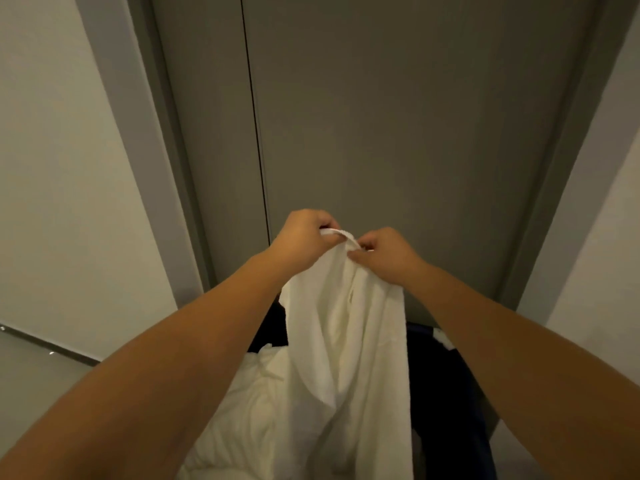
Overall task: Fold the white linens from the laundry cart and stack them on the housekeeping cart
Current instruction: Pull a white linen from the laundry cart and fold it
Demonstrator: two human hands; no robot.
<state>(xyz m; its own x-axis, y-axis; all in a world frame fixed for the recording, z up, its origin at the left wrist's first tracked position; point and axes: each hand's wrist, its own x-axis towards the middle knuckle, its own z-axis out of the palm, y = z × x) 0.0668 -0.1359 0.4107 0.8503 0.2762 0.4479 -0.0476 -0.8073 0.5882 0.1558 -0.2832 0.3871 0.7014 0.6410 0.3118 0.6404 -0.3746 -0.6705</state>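
A wide grey door (398, 116) fills the view ahead, with a thin vertical seam running down its left part. Its grey frame (114, 116) slants down on both sides, and pale walls (52, 202) close in left and right, so open room lies mainly in the middle, in front of the door. A metal strip (45, 348) runs along the foot of the left wall.

Below, the dark laundry cart (446, 393) stands close against the door, a blue edge showing at its far right corner. A rumpled pile of white linens (242, 410) lies in its left part.

One white linen (346, 341) hangs from the hands above the cart, draping down in long folds in front of the pile and out past the bottom edge of the view.

Both bare arms reach forward and meet in the middle. The left hand (304, 237) grips the linen's top edge, its fingers (325, 224) curled round a rolled hem that loops across towards the other hand. The right hand (388, 252) sits just beside it, fingers (360, 253) pinching the same top edge. The two hands nearly touch, and the cloth falls straight from between them.
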